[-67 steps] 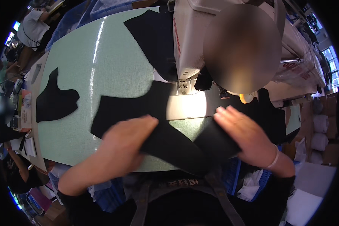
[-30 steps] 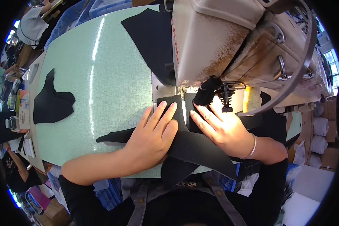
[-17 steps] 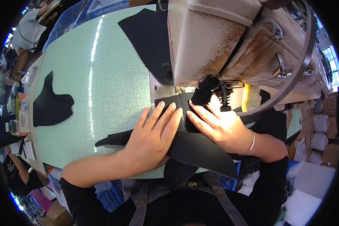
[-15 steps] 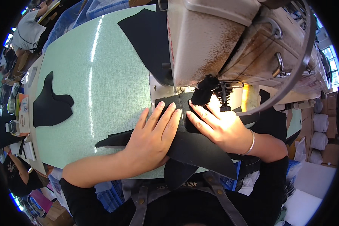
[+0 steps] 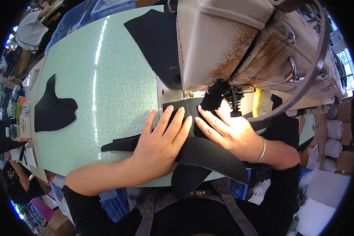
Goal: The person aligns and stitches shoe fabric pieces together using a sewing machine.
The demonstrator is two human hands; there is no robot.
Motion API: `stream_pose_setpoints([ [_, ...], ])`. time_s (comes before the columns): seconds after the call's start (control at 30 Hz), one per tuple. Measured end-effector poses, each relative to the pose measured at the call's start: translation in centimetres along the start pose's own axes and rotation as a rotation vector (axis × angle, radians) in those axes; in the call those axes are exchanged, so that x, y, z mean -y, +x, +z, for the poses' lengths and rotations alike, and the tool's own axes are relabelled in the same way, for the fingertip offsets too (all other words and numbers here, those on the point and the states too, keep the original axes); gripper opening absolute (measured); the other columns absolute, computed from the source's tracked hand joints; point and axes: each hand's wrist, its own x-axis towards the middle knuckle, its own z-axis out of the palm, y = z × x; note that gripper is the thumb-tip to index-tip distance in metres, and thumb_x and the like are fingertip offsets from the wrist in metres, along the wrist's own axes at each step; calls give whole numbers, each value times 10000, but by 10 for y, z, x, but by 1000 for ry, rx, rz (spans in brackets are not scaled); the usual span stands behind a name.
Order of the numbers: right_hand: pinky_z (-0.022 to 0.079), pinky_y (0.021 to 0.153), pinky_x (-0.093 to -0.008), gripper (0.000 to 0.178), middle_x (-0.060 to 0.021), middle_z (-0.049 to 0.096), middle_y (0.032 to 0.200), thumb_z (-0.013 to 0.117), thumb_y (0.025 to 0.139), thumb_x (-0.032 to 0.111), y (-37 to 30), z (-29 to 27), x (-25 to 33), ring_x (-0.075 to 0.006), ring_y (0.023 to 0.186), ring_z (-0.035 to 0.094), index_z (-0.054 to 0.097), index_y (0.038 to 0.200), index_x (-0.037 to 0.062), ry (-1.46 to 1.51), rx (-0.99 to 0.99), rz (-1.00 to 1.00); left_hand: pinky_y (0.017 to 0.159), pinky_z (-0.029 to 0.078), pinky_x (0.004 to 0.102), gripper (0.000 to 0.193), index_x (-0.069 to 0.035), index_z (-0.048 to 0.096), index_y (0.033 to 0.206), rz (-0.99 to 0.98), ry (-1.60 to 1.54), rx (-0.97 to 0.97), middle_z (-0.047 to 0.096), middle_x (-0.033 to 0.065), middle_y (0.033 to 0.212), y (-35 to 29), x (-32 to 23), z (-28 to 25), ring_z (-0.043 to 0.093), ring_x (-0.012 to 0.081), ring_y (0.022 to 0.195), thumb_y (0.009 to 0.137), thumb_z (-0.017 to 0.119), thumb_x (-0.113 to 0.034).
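left hand (image 5: 157,142): flat, fingers spread, on top of black cloth (image 5: 210,154) | right hand (image 5: 235,135): flat, fingers slightly apart, on it too | black cloth: on green tabletop (image 5: 74,90), beside sewing machine (image 5: 208,47)

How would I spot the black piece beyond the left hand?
Find the cream sewing machine on the green tabletop. Left of the machine's head, beyond the left hand, lies the broad black piece. Its angular outline sets it apart from the curvy, pronged piece farther left.

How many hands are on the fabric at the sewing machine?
2: the left hand on the left of the black fabric, and the right hand on its right. No others show there.
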Motion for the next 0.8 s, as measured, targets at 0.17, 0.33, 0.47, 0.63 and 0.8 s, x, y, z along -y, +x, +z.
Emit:
stream_pose_setpoints([
  [0.17, 533, 596, -271, 464, -177, 600, 1223, 571, 805, 191, 0, 3, 1, -270, 958, 633, 598, 1232, 11, -28, -10, 1, 1052, 318, 588, 787, -5, 507, 1323, 2, -38, 34, 460, 201, 1366, 3, 3, -4, 421, 369, 1288, 676, 753, -379],
  [0.33, 430, 956, -552, 560, -202, 598, 1112, 573, 742, 219, 3, 3, 9, -423, 1106, 539, 570, 1232, -53, 48, 10, 76, 1062, 310, 596, 784, -19, 512, 1317, 47, -60, 84, 455, 201, 1374, 9, 16, -10, 424, 360, 1289, 661, 778, -355],
  [0.47, 433, 956, -556, 565, -187, 608, 1024, 578, 738, 220, 3, 4, 9, -437, 1074, 555, 572, 1233, -54, 51, 11, 78, 1065, 313, 588, 743, -26, 520, 1300, 76, -107, 81, 456, 204, 1377, 11, 23, -13, 433, 352, 1283, 675, 780, -333],
  [0.63, 540, 628, -278, 489, -126, 631, 1091, 581, 781, 182, 5, 8, -1, -241, 928, 633, 594, 1243, 21, -88, -66, 30, 1066, 314, 584, 721, -27, 520, 1294, 77, -85, 75, 457, 207, 1375, 15, 23, -13, 439, 354, 1275, 687, 774, -322],
  [0.8, 543, 637, -271, 518, -66, 615, 939, 589, 758, 188, 8, 4, 0, -218, 857, 621, 600, 1251, 31, -41, -33, 90, 1083, 304, 553, 706, -19, 523, 1285, 72, -115, 34, 469, 213, 1342, 19, 30, -9, 440, 363, 1270, 689, 772, -305],
])
